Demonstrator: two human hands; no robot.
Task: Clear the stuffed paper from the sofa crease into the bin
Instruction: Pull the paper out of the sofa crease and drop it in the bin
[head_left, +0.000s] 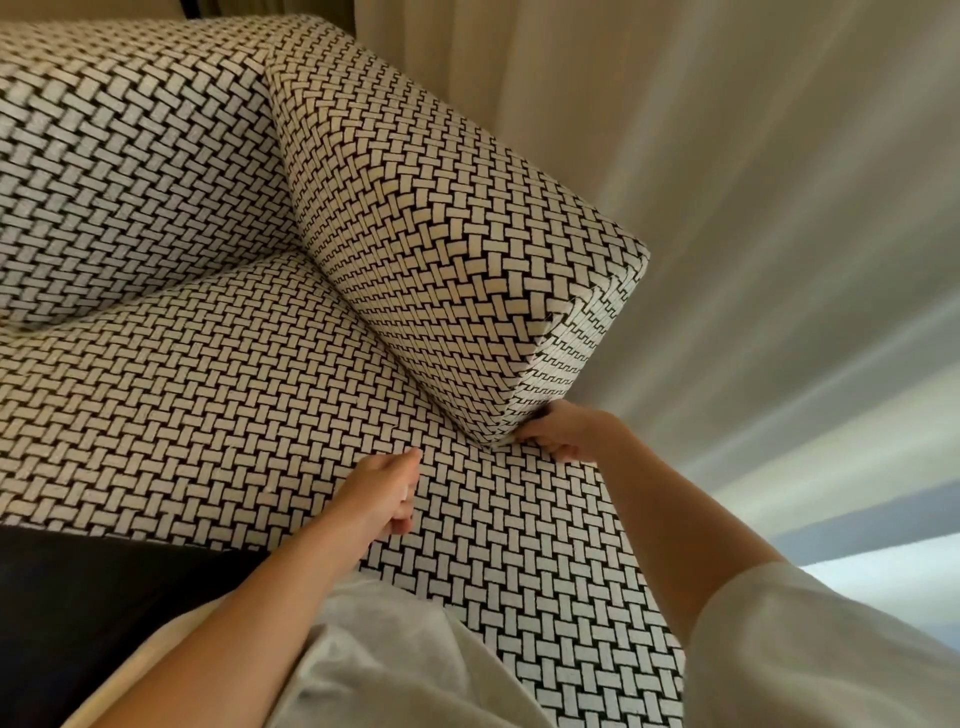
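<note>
- Head view: a black-and-white basket-weave fabric sofa fills the left and centre of the frame. Its crease runs along the foot of the boxy armrest.
- The right hand, at lower centre, pinches the armrest's lower front corner.
- The left hand, apart and just left of it, is over the seat with fingers curled. A pale sliver shows inside; whether it is paper I cannot tell.

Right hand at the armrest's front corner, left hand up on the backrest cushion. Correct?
Not quite. The right hand is at the front corner of the armrest, but the left hand is down on the seat cushion, not the backrest. The head view shows it.
</note>
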